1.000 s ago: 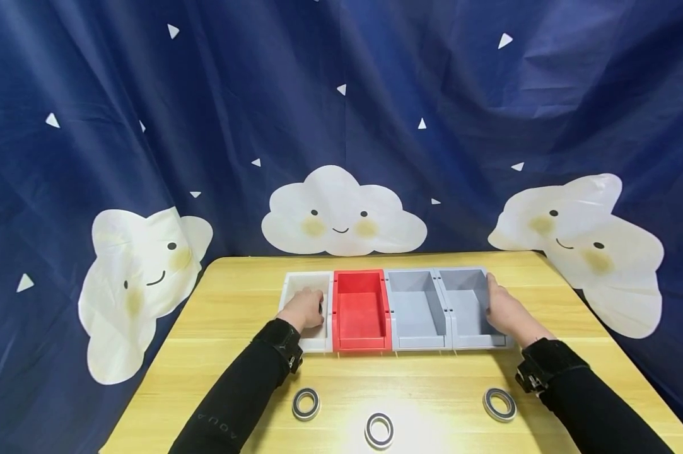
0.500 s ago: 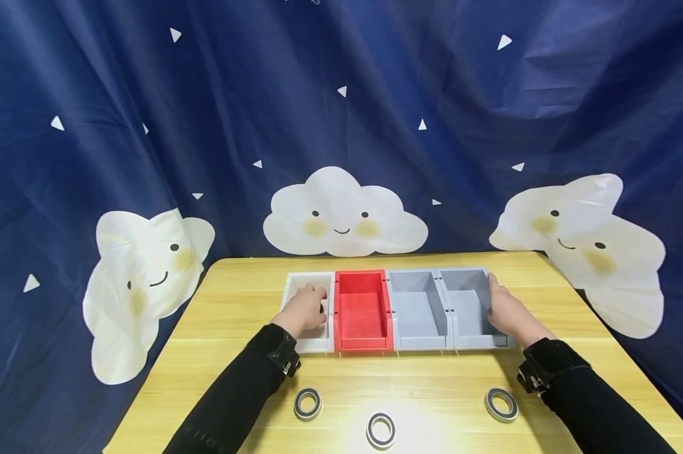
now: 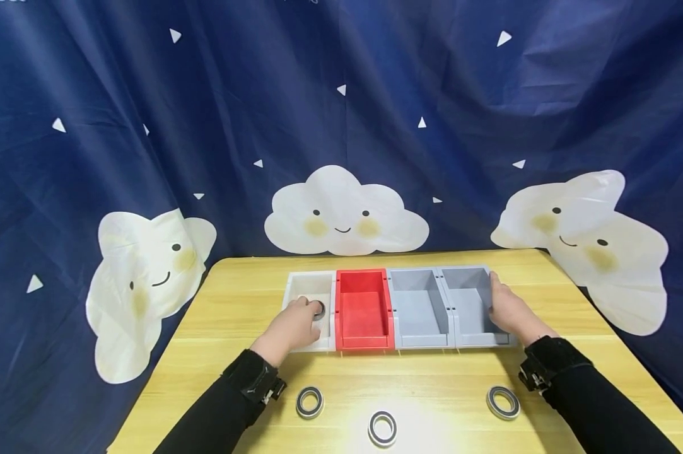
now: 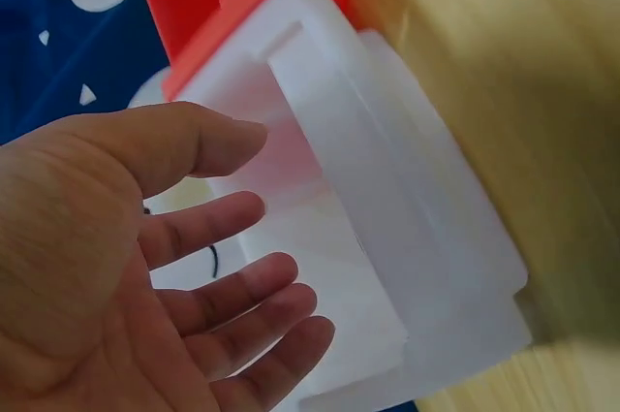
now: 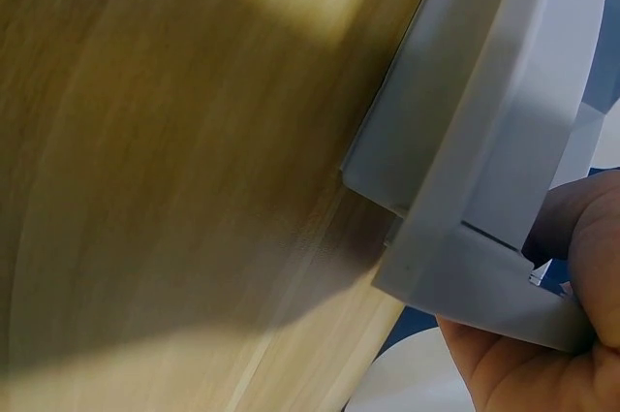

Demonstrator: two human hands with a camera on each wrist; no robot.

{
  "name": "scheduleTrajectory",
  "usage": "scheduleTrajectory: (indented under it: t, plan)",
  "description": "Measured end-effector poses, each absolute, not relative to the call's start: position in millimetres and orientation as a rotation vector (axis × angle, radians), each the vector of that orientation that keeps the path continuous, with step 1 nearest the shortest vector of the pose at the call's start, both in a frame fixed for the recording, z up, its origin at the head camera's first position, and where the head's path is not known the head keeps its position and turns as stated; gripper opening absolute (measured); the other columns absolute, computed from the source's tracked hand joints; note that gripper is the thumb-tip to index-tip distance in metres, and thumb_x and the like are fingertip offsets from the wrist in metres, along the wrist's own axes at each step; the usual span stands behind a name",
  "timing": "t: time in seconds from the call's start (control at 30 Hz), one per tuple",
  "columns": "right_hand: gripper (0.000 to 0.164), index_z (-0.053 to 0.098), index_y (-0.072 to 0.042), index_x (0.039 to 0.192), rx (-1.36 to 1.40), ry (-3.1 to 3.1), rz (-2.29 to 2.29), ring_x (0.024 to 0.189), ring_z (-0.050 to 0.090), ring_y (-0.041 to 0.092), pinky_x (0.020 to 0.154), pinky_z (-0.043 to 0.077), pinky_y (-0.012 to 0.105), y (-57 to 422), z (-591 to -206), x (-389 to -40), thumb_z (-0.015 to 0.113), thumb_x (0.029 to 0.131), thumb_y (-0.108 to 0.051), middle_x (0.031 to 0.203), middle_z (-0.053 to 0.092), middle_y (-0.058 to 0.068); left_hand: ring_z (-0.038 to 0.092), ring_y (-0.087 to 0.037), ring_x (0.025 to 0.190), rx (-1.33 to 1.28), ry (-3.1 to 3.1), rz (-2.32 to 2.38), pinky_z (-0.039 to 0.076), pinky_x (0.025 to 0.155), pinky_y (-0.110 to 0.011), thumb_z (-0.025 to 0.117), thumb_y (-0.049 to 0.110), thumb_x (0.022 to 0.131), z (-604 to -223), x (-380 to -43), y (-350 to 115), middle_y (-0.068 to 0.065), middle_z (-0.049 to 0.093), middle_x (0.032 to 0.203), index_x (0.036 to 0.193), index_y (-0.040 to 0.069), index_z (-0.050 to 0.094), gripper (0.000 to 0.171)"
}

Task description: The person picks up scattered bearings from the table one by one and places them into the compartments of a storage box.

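While the right hand (image 3: 514,312) pinches the rightmost grey plastic bin (image 3: 469,304), the left hand (image 3: 293,323), fingers loosely parted, gripping nothing, hangs beside (contact unclear) the dark metal ring (image 3: 321,311) inside the white plastic bin (image 3: 311,281); a straight lift should leave it undisturbed.

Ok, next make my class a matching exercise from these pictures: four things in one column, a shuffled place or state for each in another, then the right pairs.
Column one
1. Left hand
2. Right hand
3. Red bin
4. Three loose rings

Column two
A. Standing directly between the white bin and a grey bin
B. Lying on the table
C. Fingers apart, at the white bin
D. Gripping the end grey bin

Pairs: 1-C, 2-D, 3-A, 4-B
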State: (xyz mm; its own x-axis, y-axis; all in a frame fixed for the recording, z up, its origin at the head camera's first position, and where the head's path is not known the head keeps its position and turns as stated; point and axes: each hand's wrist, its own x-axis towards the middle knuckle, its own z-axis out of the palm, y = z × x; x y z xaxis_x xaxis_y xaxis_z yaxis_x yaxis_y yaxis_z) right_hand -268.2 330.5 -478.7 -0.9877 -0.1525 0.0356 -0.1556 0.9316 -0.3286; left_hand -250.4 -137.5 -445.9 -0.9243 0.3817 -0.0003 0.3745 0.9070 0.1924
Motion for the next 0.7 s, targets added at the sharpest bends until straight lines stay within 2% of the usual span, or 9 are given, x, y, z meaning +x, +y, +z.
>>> scheduleTrajectory:
  t: [0.23, 0.7]
  plan:
    - [0.08, 0.007, 0.026, 0.143, 0.236, -3.084, 0.52, 0.114, 0.051, 0.057, 0.094, 0.045, 0.063, 329.9, -479.8, -270.0, 0.056, 0.082, 0.009, 0.125, 0.042, 0.052, 0.057, -0.03, 0.105, 0.705, 3.041, 0.308, 0.053, 0.09, -0.044, 0.077, 0.02, 0.084, -439.2, -217.5, -138.2, -0.014, 0.059, 0.114, 0.124, 0.006, 0.063, 0.045]
    - [0.082, 0.006, 0.026, 0.143, 0.241, -3.076, 0.54, 0.11, 0.053, 0.057, 0.091, 0.046, 0.063, 330.6, -477.6, -268.2, 0.057, 0.081, 0.009, 0.122, 0.042, 0.053, 0.058, -0.02, 0.095, 0.888, 2.982, 0.222, 0.054, 0.075, -0.035, 0.075, 0.024, 0.085, -437.9, -168.7, -127.7, -0.004, 0.058, 0.102, 0.118, 0.008, 0.066, 0.038]
